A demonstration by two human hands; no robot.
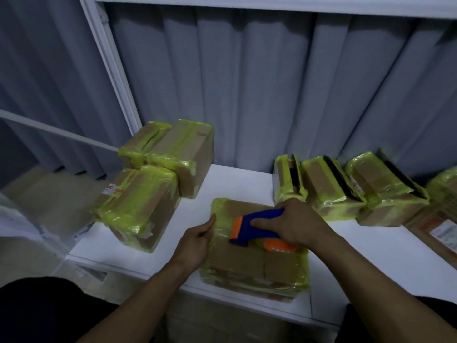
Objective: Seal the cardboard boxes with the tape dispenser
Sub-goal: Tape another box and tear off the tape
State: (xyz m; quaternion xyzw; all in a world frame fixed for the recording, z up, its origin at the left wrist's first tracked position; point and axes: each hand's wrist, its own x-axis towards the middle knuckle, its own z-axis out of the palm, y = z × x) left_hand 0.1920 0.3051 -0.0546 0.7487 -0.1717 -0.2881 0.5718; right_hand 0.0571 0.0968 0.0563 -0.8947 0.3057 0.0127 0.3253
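A white table (235, 184) carries several yellow-taped cardboard boxes (237, 258).

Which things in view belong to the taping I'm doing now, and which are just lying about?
In the job: tape dispenser in the right hand; centre box under it; left hand touching that box's left edge; three gaping boxes at back right.
Lying about: taped boxes at left; flat labelled parcel at far right; curtain.
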